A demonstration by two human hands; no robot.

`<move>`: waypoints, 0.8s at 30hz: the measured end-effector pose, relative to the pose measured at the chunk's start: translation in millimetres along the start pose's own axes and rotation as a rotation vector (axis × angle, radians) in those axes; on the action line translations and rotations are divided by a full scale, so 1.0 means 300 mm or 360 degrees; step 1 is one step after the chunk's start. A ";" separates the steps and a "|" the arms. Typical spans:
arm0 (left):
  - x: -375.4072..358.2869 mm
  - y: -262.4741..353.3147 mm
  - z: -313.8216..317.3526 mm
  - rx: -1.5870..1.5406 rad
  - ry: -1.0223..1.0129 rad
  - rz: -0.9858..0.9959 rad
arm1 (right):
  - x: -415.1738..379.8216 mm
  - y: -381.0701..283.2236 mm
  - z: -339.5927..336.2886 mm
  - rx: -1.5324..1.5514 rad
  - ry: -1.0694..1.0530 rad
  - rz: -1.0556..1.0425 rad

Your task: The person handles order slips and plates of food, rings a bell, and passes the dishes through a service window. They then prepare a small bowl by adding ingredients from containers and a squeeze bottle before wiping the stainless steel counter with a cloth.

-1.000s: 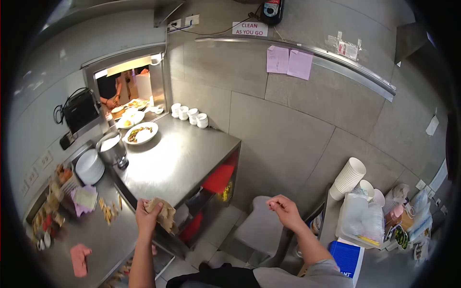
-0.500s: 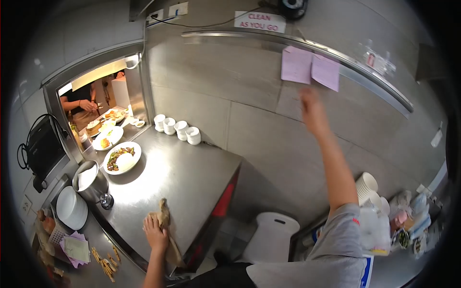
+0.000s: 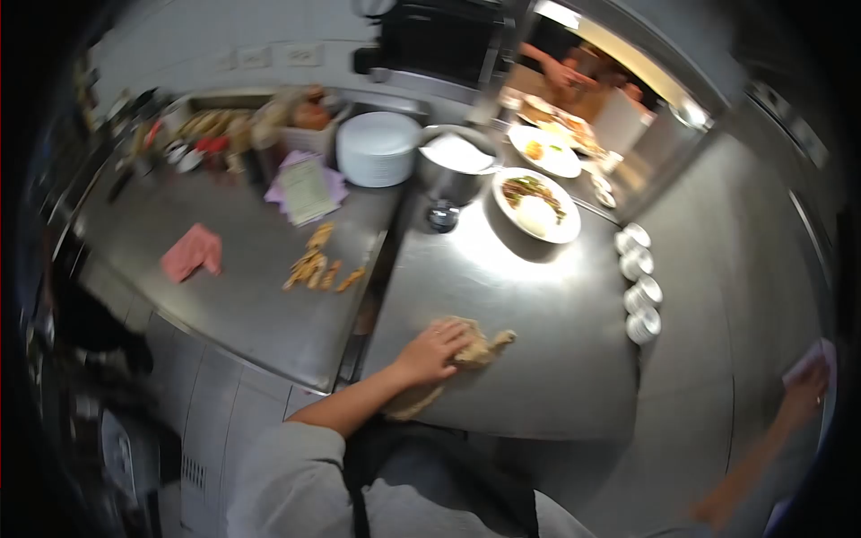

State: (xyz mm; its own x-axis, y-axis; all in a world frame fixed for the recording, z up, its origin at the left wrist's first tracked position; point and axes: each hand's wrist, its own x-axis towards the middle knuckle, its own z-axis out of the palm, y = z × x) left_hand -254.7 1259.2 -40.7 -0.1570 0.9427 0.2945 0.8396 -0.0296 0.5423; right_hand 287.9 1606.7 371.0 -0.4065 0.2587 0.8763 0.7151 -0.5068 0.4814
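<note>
My left hand [image 3: 434, 351] lies on a crumpled beige cloth [image 3: 477, 344] on the steel counter, its fingers curled over the cloth. Part of the cloth trails back under my wrist. Out at the far right, my right hand [image 3: 804, 394] is closed on a purple paper slip [image 3: 827, 359] by the wall; the view is dim and blurred there. Beyond the left hand stands a white plate [image 3: 574, 231] of browned food with green pieces and a white mound, probably rice.
Stacked small white cups [image 3: 643, 325] line the counter's right edge. A metal container [image 3: 446, 184] and a stack of white plates [image 3: 379, 148] stand behind. On the left counter lie a pink cloth [image 3: 193, 253], yellowish strips [image 3: 309, 267] and paper slips [image 3: 309, 193]. A person's hand [image 3: 563, 73] shows through the pass window.
My view has swung left. The right hand, earlier raised below two purple slips on the wall, now grips one. My left hand stays on the cloth.
</note>
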 end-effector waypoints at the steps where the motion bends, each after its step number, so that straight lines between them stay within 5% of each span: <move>1: 0.006 -0.010 0.001 0.0014 0.0000 0.0031 | 0.013 -0.045 0.004 0.0040 0.0049 0.0002; 8: 0.006 -0.052 -0.003 -0.0367 0.0156 0.0053 | 0.106 -0.146 -0.091 0.0287 0.0329 0.0078; 11: 0.040 -0.175 -0.144 -0.0169 0.0339 -0.0236 | 0.114 -0.142 -0.139 0.0364 0.0427 0.0113; 13: 0.074 -0.344 -0.229 -0.0034 0.0872 -0.0529 | 0.097 -0.138 -0.129 0.0359 0.0541 0.0121; 15: 0.101 -0.528 -0.336 0.0456 0.0892 -0.0931 | 0.072 -0.127 -0.105 0.0322 0.0679 0.0121; 18: 0.111 -0.728 -0.456 0.0809 0.0924 -0.1356 | 0.033 -0.158 -0.283 0.0288 0.0424 0.0107; 24: 0.098 -0.869 -0.486 0.0747 0.0696 -0.1608 | -0.028 -0.177 -0.299 0.0017 0.0426 -0.0051</move>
State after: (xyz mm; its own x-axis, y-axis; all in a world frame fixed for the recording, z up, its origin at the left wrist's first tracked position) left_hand -554.0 1246.2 -58.8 -0.9422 0.2743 0.1923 0.3284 0.8694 0.3692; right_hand 202.4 1557.7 336.1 -0.5641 0.0472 0.8243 0.7047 -0.4927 0.5105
